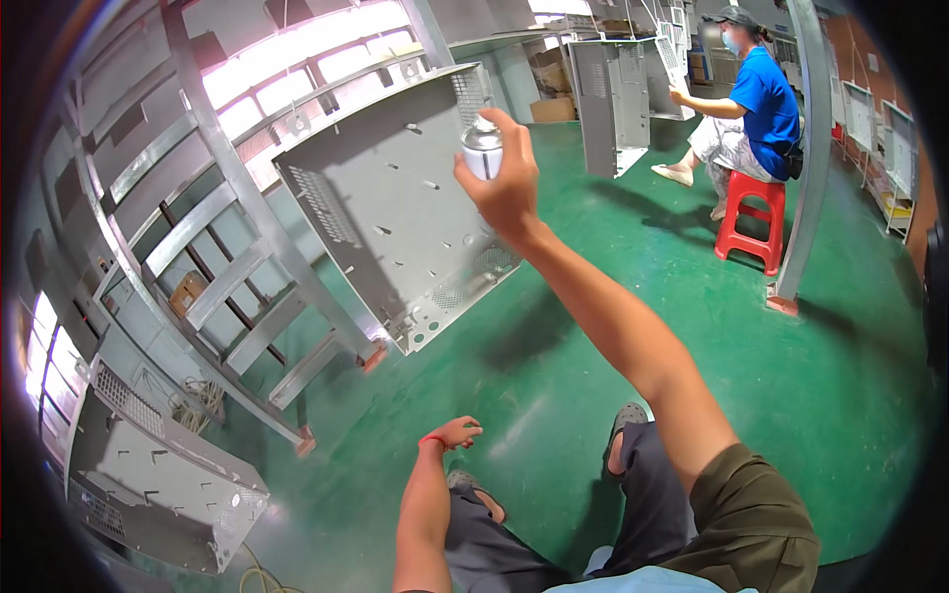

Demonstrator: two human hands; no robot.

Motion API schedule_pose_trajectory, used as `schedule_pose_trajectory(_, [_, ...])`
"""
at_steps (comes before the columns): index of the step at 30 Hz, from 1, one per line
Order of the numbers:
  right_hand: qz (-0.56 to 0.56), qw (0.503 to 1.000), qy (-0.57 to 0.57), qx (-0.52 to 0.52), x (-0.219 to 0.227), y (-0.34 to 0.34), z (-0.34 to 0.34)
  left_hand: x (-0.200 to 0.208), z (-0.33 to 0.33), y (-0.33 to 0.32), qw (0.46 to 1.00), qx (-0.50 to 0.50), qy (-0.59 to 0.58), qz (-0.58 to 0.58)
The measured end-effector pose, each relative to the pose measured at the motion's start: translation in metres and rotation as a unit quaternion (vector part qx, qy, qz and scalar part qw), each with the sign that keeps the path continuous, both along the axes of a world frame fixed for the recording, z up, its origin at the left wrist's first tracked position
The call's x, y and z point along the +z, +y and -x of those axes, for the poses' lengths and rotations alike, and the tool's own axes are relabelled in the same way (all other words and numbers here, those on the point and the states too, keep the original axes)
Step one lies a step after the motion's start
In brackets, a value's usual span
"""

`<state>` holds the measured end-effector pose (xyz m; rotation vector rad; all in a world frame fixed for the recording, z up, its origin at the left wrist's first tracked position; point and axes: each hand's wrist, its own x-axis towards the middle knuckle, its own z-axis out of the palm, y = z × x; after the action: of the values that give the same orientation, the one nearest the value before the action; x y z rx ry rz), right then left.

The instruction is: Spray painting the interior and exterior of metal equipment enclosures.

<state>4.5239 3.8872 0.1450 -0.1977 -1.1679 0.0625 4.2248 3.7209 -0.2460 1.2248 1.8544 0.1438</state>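
Observation:
My right hand (511, 188) is raised and wrapped round a spray can (481, 163) with a silvery top, its index finger over the nozzle end. Just behind the can hangs a large grey sheet-metal chassis (381, 222), tilted, with an open inner face, small studs, round holes and perforated vents. From this view I cannot tell whether the can touches it. My left hand (458, 433), a red band at its wrist, hangs low over the green floor; its fingers are loosely bent and hold nothing.
A metal ladder-like frame (252, 212) stands on the left, near another grey chassis (163, 484). More metal housings (613, 109) hang at the back. A co-worker in a blue shirt (769, 109) sits on a red stool (753, 222) beside a metal post (813, 148). Cables lie at lower left.

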Motion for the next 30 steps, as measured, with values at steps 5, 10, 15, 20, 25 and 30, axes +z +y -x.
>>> schedule_pose_trajectory(5, [-0.019,0.997,-0.026,0.077,-0.032,-0.008,-0.002,0.0,-0.001,0.003,1.0,0.011,-0.001,0.019])
schedule_pose_trajectory(10, [0.091,0.894,-0.106,0.425,-0.022,-0.058,0.014,0.009,0.008,-0.006,0.999,0.026,0.028,0.036])
schedule_pose_trajectory(15, [0.02,0.855,-0.068,0.513,-0.01,-0.079,0.047,0.024,-0.009,-0.001,0.996,0.064,0.019,0.059])
schedule_pose_trajectory(20, [-0.024,0.814,-0.064,0.577,0.011,-0.1,0.062,0.025,-0.011,-0.002,0.994,0.085,-0.007,0.07])
schedule_pose_trajectory(25, [0.053,0.793,-0.066,0.604,0.01,-0.09,0.063,0.019,-0.009,0.009,0.994,0.086,-0.013,0.068])
schedule_pose_trajectory(30, [-0.02,0.811,-0.064,0.582,0.006,-0.091,0.06,0.013,-0.015,0.019,0.994,0.084,-0.015,0.073])
